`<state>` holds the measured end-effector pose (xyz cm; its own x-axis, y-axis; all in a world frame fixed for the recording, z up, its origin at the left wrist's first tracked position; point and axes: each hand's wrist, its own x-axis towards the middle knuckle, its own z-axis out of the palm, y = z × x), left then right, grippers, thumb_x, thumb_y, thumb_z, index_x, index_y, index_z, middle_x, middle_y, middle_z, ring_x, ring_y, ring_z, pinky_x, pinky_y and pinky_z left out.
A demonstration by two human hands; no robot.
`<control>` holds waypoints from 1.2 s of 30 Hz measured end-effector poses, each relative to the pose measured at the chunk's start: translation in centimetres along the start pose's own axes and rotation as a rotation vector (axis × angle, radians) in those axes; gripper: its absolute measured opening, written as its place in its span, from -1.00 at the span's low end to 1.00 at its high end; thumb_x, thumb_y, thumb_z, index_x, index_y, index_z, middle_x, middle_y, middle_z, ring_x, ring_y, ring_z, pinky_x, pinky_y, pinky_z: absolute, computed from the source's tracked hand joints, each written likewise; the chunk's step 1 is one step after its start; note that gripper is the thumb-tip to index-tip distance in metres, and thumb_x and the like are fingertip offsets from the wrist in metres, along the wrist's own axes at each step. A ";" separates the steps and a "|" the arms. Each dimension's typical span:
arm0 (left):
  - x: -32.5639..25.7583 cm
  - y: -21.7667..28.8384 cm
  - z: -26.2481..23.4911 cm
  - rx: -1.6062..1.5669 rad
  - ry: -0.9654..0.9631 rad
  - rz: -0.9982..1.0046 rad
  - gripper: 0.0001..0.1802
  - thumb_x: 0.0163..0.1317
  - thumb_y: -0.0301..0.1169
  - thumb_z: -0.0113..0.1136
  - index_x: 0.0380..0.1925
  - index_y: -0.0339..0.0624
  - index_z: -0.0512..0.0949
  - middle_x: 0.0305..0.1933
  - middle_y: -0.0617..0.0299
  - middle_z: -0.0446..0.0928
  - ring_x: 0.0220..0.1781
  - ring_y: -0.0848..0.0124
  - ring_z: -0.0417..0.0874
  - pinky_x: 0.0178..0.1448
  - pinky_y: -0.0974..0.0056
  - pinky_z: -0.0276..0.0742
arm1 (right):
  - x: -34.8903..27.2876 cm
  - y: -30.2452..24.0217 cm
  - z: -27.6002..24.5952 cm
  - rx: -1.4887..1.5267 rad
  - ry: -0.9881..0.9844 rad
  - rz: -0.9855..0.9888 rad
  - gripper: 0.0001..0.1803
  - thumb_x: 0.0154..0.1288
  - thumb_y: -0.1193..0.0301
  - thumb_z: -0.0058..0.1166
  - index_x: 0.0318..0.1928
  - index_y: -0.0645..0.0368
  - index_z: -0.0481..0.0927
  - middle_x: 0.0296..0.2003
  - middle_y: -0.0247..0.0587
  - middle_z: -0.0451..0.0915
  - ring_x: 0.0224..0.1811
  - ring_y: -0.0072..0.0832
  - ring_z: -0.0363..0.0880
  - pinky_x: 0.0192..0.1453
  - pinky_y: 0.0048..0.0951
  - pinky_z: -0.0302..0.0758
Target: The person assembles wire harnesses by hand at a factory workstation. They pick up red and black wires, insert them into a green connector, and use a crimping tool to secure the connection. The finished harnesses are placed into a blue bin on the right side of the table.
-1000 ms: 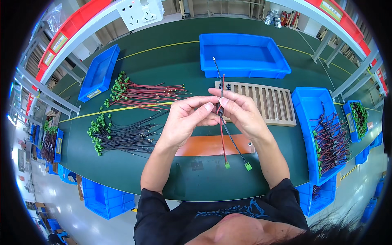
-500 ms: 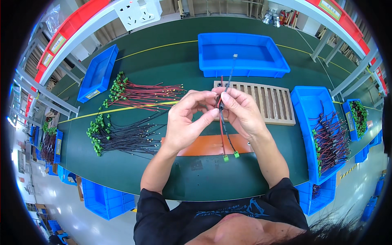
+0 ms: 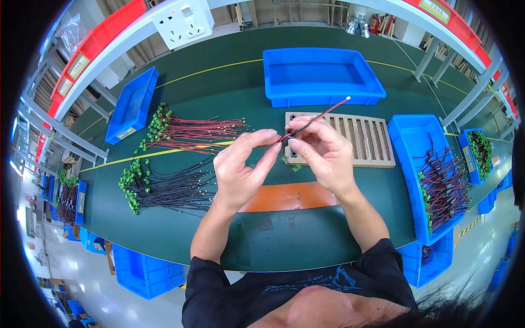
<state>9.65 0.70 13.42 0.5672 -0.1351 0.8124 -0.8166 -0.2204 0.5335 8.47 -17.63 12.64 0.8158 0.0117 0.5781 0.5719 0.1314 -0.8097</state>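
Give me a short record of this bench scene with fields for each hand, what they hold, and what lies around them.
left hand: left hand pinches the wire pair at its fingertips
right hand: right hand pinches the same pair from the other side
held: red and black wire pair, white tip pointing up and away
behind hands: slotted wooden jig
left of hands: red wire bundle, black wire bundle, both with green ends
right: blue bin of finished wires
far: empty blue tray

Open green counter (image 3: 306, 240) sits below the hands, wire bundles (image 3: 180, 164) crowding the left, slatted wooden rack (image 3: 366, 142) and blue bin (image 3: 437, 180) hemming the right.
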 end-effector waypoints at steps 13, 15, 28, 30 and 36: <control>0.2 0.2 -0.5 0.093 -0.047 0.096 -0.54 0.05 -0.77 0.40 0.01 -0.35 0.63 -0.11 0.00 0.75 -0.13 0.24 0.84 -0.09 0.27 0.75 | 0.2 -1.2 -0.2 -0.371 -0.103 -0.256 -0.57 0.25 0.70 0.28 0.15 0.25 0.67 -0.02 -0.08 0.70 -0.11 -0.36 0.70 -0.21 -0.44 0.65; 0.1 0.2 -0.3 0.044 -0.028 0.061 -0.51 0.05 -0.78 0.39 0.04 -0.34 0.62 -0.12 0.01 0.75 -0.14 0.25 0.84 -0.09 0.28 0.75 | 0.3 -1.2 -0.3 -0.388 -0.117 -0.274 -0.56 0.24 0.70 0.28 0.15 0.25 0.67 -0.02 -0.08 0.71 -0.11 -0.34 0.71 -0.20 -0.42 0.66; -0.3 0.7 0.3 0.002 -0.064 0.023 -0.49 0.12 -0.80 0.35 0.11 -0.33 0.54 -0.13 0.05 0.67 -0.13 0.34 0.78 -0.05 0.29 0.77 | 0.1 -0.7 0.2 -0.347 -0.083 -0.193 -0.49 0.22 0.67 0.30 0.22 0.27 0.61 -0.09 -0.17 0.70 -0.24 -0.45 0.62 -0.08 -0.39 0.61; -0.1 1.0 1.0 0.009 -0.012 0.033 -0.55 0.12 -0.78 0.35 0.04 -0.31 0.60 -0.13 0.05 0.67 -0.13 0.30 0.79 -0.12 0.29 0.77 | 0.0 -0.9 0.3 -0.336 -0.075 -0.203 -0.49 0.21 0.68 0.28 0.21 0.27 0.61 -0.09 -0.18 0.70 -0.23 -0.46 0.62 -0.06 -0.40 0.61; -0.3 0.4 1.2 -0.118 -0.085 -0.078 -0.72 0.21 -0.76 0.31 -0.09 -0.37 0.56 0.06 -0.03 0.61 0.00 0.35 0.73 0.03 0.28 0.78 | -0.2 -0.6 0.6 -0.291 -0.042 -0.186 -0.47 0.17 0.74 0.22 0.20 0.27 0.62 -0.08 -0.18 0.70 -0.22 -0.46 0.62 -0.04 -0.41 0.61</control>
<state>9.31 -0.49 13.09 0.6323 -0.2041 0.7473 -0.7737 -0.1186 0.6223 7.92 -17.14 13.02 0.6947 0.0553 0.7172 0.7157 -0.1533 -0.6814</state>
